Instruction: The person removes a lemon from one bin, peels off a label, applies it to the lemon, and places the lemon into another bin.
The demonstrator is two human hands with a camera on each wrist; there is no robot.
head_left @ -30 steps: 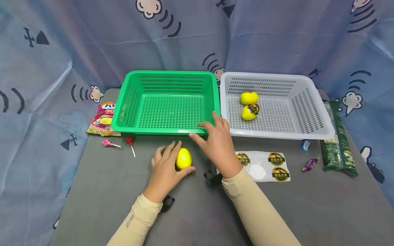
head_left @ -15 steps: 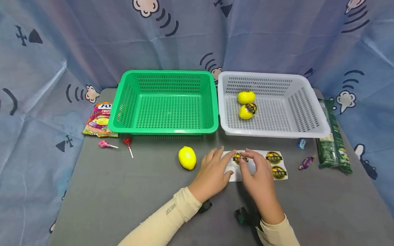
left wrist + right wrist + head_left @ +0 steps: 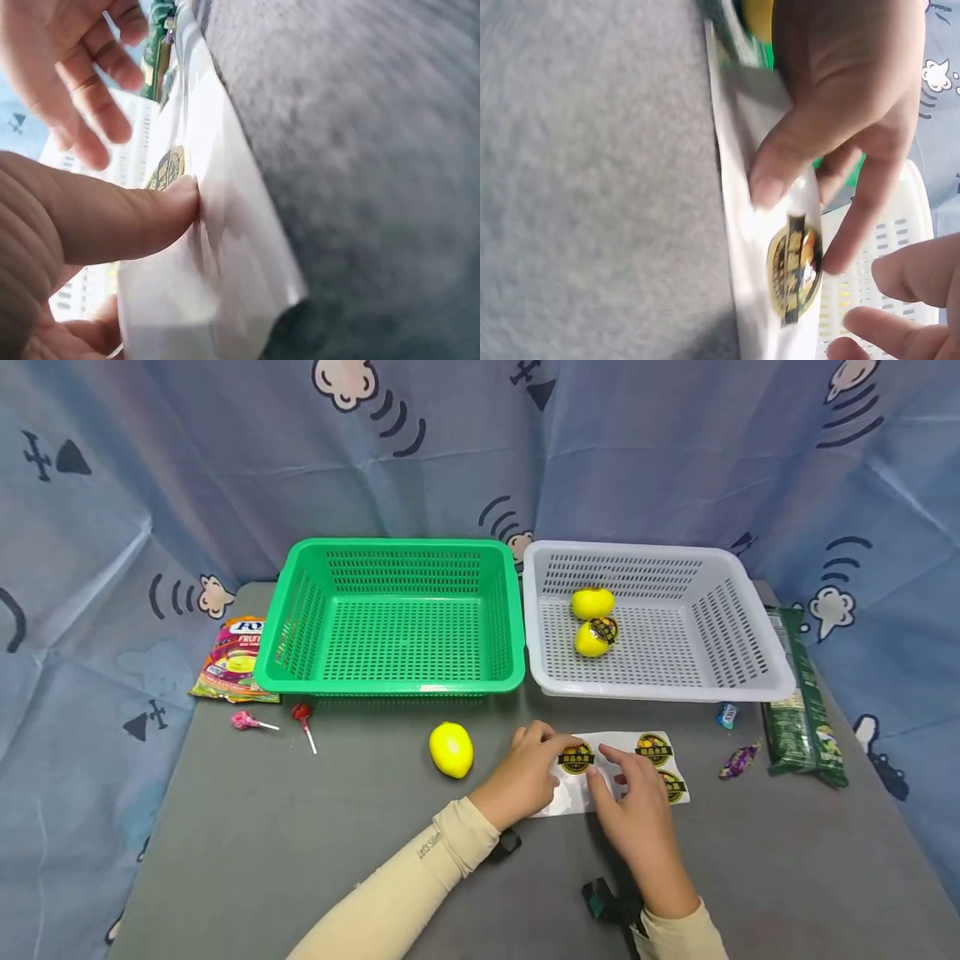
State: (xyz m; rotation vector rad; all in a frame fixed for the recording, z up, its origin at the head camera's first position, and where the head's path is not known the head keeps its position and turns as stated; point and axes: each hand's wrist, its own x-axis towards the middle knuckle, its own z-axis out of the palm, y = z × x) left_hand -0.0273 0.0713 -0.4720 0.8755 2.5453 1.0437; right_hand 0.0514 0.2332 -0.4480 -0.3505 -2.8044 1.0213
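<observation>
My left hand pinches the left part of a white sticker sheet, thumb on its face and fingers behind. A round black-and-gold sticker sits just beyond those fingertips. My right hand hovers at that sticker's right side with thumb and index finger spread, holding nothing; the right wrist view has its fingers apart from the sheet. More stickers are on the sheet's right part, one partly hidden by my right hand. A yellow lemon lies on the table to the left of my left hand.
Behind stand a green basket and a white basket; two lemons lie in the white one. Lollipops and a candy bag are at left. Wrapped candies and a green packet lie at right.
My left hand has let go of the lemon and moved right to grip the sticker sheet. My right hand has come from the green basket's rim to the sheet.
</observation>
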